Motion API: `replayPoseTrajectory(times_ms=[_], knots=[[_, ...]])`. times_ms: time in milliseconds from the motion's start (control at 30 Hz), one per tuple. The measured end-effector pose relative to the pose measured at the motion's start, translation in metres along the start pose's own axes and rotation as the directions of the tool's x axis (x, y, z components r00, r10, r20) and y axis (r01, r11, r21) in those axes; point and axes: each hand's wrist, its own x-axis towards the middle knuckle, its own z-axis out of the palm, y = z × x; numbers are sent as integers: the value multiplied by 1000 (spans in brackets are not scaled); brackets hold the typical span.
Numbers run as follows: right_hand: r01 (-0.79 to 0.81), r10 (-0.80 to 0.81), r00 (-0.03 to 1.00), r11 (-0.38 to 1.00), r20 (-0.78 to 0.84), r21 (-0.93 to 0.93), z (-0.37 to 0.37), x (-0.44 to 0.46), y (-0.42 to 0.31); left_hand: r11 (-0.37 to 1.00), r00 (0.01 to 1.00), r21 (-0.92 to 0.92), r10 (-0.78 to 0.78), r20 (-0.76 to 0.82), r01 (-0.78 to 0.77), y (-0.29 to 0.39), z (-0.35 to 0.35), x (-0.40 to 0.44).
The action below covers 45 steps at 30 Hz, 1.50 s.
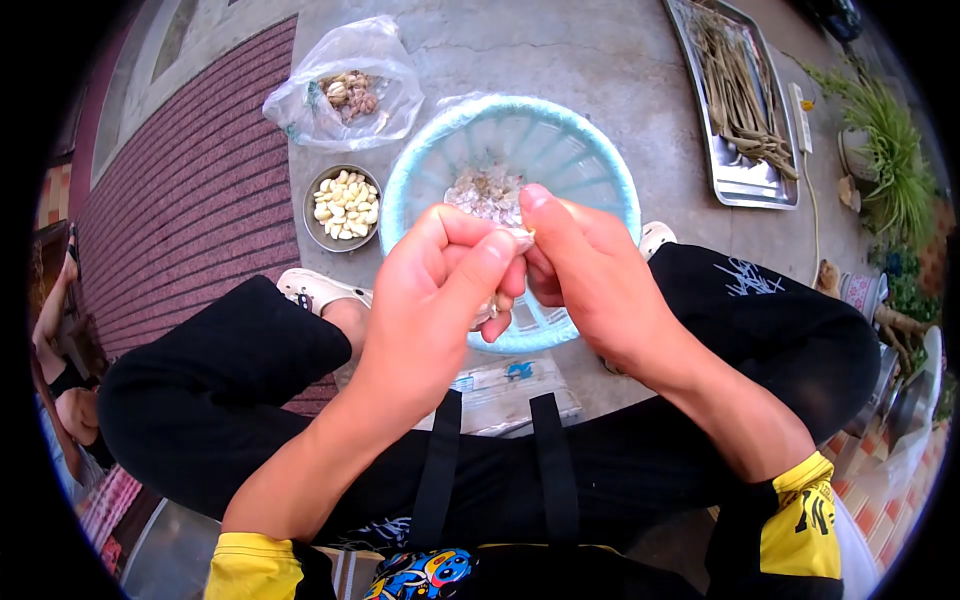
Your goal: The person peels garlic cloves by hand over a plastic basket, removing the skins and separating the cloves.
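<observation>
My left hand (440, 275) is closed around garlic, with a garlic clove (520, 240) pinched between thumb and forefinger. More garlic (485, 312) shows under its curled lower fingers. Meeting it at the clove's tip, my right hand (590, 265) pinches there with thumb and fingers. Both hands are held over a light-blue plastic basin (612, 165), where papery garlic skins (485, 188) lie in a heap. Left of the basin stands a metal bowl (312, 215) full of peeled white cloves (347, 204). Behind that bowl, an open clear plastic bag (385, 60) holds unpeeled garlic (350, 93).
A metal tray (710, 165) of dried stalks (740, 90) lies at the back right, beside a white power strip (800, 115) and a potted plant (890, 170). A ribbed red mat (200, 200) covers the left floor. Another person's leg (55, 300) shows at the far left.
</observation>
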Motion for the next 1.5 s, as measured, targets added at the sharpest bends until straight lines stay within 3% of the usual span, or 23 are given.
replayPoseTrajectory(times_ms=[133, 200, 233, 300, 433, 533, 633, 700, 800, 900, 1033, 1100, 1133, 1167, 1233, 1267, 1500], knots=[[-61, 63, 998, 988, 10, -140, -10, 5, -9, 987, 986, -80, -145, -77, 139, 8, 2, 7], [-106, 99, 994, 838, -43, -536, -19, 6, -7, 968, 958, -105, -241, -158, 226, 11, 0, 10], [-106, 98, 994, 839, -44, -534, -22, 5, -2, 969, 958, -103, -241, -158, 227, 11, 0, 10], [112, -163, 986, 742, -17, -661, -23, 5, 6, 955, 928, -94, -295, -227, 281, 11, 0, 10], [194, -251, 968, 772, -10, -606, -16, 4, -3, 961, 938, -70, -277, -208, 268, 8, -3, 11], [325, -365, 928, 710, 68, -625, -12, 2, -2, 977, 968, 7, -213, -130, 215, 2, -7, 9], [308, -340, 939, 750, 58, -585, -9, 1, -4, 986, 982, 55, -149, -118, 157, -2, -6, 8], [117, -159, 986, 868, -46, -484, -5, -4, -12, 993, 987, 57, -98, -129, 106, -4, -2, 7], [203, -277, 959, 815, -57, -543, -5, -4, -1, 991, 996, 131, -11, -90, 23, -10, -3, 6], [219, -292, 956, 767, -24, -603, -5, -4, -5, 983, 999, 185, 3, -39, 4, -11, -1, 0], [197, -253, 967, 804, -22, -562, -6, -1, -3, 991, 998, 127, -30, -57, 37, -9, -2, 1], [130, -275, 950, 780, -150, -612, -7, 0, 0, 988, 988, 79, -122, -89, 130, -8, -7, 4], [33, -187, 966, 777, -180, -629, -10, 1, -7, 988, 988, 78, -122, -91, 130, -7, -7, 4], [33, -187, 966, 776, -179, -629, -10, 0, -6, 987, 982, 46, -148, -120, 155, -6, -7, 4], [155, -201, 979, 839, -32, -521, -8, 0, -3, 984, 973, 13, -176, -146, 180, -5, -8, 4], [184, -203, 979, 811, 28, -556, -6, 0, -3, 985, 976, 12, -168, -139, 171, -7, -10, 4], [290, -311, 946, 698, 88, -654, -15, 2, 0, 984, 980, 103, -127, -154, 144, -3, -6, 1]])
